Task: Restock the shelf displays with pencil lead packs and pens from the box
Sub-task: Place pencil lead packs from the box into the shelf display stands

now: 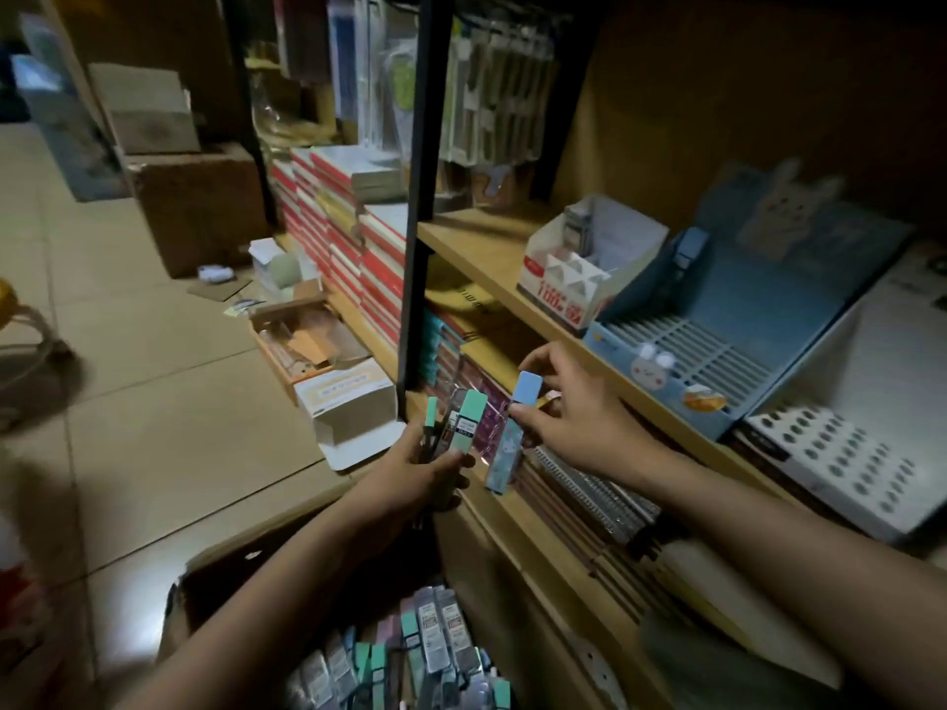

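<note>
Down in front of the wooden shelf, the left hand grips a small bunch of green-capped lead packs, its fingers curled round them and holding them upright. Just beside it, the right hand pinches a blue-capped lead pack between thumb and fingertips, near the pack's top; this pack hangs almost upright, close to the green ones but apart from them. Both hands hover before the lower shelf edge, above the cardboard box at the bottom of the view, where many more packs lie heaped. On the shelf to the right stand a white display carton with red print, a blue slotted display tray with a rabbit face, and a white holder with round holes. Stacked notebooks fill the shelving at left.
</note>
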A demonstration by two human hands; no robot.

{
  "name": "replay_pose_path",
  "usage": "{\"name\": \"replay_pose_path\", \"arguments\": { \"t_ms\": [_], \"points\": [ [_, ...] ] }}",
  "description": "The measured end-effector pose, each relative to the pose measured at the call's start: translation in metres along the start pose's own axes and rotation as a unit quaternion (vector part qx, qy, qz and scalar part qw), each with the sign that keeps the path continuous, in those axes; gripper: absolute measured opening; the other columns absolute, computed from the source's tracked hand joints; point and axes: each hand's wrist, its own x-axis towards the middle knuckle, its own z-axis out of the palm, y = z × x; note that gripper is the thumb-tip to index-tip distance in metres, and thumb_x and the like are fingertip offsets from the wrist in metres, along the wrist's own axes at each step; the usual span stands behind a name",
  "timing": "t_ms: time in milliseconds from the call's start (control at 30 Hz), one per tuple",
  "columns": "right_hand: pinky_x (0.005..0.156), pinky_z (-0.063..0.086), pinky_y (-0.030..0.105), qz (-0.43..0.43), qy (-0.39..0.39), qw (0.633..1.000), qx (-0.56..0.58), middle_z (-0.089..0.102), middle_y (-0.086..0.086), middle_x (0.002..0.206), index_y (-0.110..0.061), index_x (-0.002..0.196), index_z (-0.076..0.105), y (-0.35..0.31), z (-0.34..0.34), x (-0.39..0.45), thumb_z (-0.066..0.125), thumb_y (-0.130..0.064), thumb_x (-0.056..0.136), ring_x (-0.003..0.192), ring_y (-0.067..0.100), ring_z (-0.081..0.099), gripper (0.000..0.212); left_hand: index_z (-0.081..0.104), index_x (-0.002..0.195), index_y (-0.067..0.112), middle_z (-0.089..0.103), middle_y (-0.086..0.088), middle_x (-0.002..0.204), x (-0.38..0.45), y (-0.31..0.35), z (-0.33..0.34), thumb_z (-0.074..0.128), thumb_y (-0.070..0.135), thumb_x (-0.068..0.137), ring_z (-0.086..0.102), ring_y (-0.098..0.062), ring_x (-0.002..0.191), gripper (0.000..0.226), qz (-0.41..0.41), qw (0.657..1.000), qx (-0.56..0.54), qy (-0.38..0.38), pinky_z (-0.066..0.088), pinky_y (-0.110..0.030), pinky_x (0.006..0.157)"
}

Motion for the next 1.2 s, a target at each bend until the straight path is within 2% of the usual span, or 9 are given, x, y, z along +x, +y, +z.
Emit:
{"name": "replay_pose_path", "arguments": {
  "t_ms": [67,233,333,400,533,700,867,1000,1200],
  "points": [
    [0.07,0.059,0.039,-0.015,0.041,0.999,-0.026,0.063,-0.01,0.093,-0.036,0.1,0.042,-0.013,-0.024,-0.009,0.072,-0.029,0.086,0.078,0.009,0.066,0.034,0.051,0.12,0.026,0.072,-0.002,0.094,-0.001,0.014,0.019,0.055,0.017,0.097,0.069,-0.011,0.073,0.026,0.026,0.999,-0.028,-0.027,0.054,-0.024,0.058],
    [0.063,0.056,0.016,-0.046,0.159,0.982,-0.093,0.066,-0.011,0.095,-0.026,0.102,0.049,-0.037,-0.092,-0.019,0.079,-0.025,0.08,0.079,0.001,0.067,0.037,0.051,0.12,0.026,0.073,-0.004,0.083,-0.006,0.026,0.044,0.055,0.021,0.097,0.07,-0.016,0.065,0.025,0.022,0.992,-0.092,-0.085,0.046,-0.019,0.044],
    [0.062,0.051,0.011,-0.048,0.275,0.951,-0.132,0.062,-0.015,0.086,-0.025,0.096,0.052,-0.043,-0.14,-0.015,0.082,-0.024,0.077,0.078,-0.003,0.064,0.036,0.052,0.12,0.026,0.073,-0.006,0.085,-0.003,0.029,0.045,0.056,0.02,0.095,0.07,-0.018,0.069,0.026,0.027,0.988,-0.118,-0.098,0.051,-0.025,0.052],
    [0.065,0.05,0.019,-0.042,0.313,0.934,-0.168,0.062,-0.008,0.086,-0.017,0.096,0.053,-0.039,-0.161,-0.008,0.081,-0.02,0.078,0.079,0.006,0.064,0.033,0.053,0.122,0.022,0.072,-0.008,0.083,0.001,0.033,0.045,0.057,0.016,0.094,0.069,-0.02,0.073,0.029,0.032,0.985,-0.144,-0.087,0.055,-0.032,0.062],
    [0.072,0.048,0.03,-0.011,0.308,0.921,-0.238,0.058,0.002,0.095,-0.011,0.097,0.054,-0.022,-0.168,0.015,0.075,-0.012,0.083,0.089,0.02,0.061,0.025,0.053,0.12,0.017,0.07,-0.009,0.08,0.002,0.04,0.041,0.055,0.011,0.095,0.067,-0.019,0.069,0.026,0.039,0.985,-0.154,-0.073,0.057,-0.032,0.063],
    [0.077,0.05,0.029,0.014,0.303,0.915,-0.265,0.062,0.012,0.104,-0.007,0.102,0.056,-0.004,-0.168,0.038,0.072,-0.006,0.084,0.099,0.025,0.061,0.024,0.055,0.116,0.02,0.065,-0.015,0.091,-0.006,0.046,0.041,0.054,0.013,0.095,0.067,-0.015,0.062,0.022,0.025,0.986,-0.149,-0.076,0.05,-0.021,0.047],
    [0.08,0.044,0.024,0.047,0.312,0.914,-0.255,0.065,0.016,0.112,-0.005,0.103,0.059,0.009,-0.169,0.048,0.071,-0.005,0.085,0.106,0.028,0.062,0.022,0.055,0.116,0.02,0.066,-0.017,0.095,-0.002,0.047,0.04,0.056,0.014,0.094,0.069,-0.016,0.066,0.023,0.031,0.986,-0.147,-0.079,0.051,-0.021,0.049],
    [0.077,0.044,0.024,0.063,0.308,0.917,-0.244,0.065,0.016,0.109,-0.005,0.103,0.058,0.014,-0.167,0.049,0.07,-0.004,0.086,0.103,0.028,0.063,0.021,0.058,0.116,0.021,0.067,-0.015,0.095,0.008,0.045,0.039,0.058,0.012,0.093,0.069,-0.019,0.071,0.025,0.039,0.98,-0.184,-0.069,0.058,-0.031,0.064],
    [0.074,0.044,0.025,0.07,0.295,0.921,-0.246,0.065,0.016,0.104,-0.006,0.098,0.059,0.019,-0.164,0.054,0.068,-0.004,0.087,0.097,0.026,0.062,0.014,0.057,0.117,0.019,0.066,-0.014,0.092,0.013,0.048,0.041,0.06,0.012,0.092,0.07,-0.018,0.07,0.026,0.048,0.977,-0.194,-0.08,0.058,-0.03,0.063]
  ]
}}
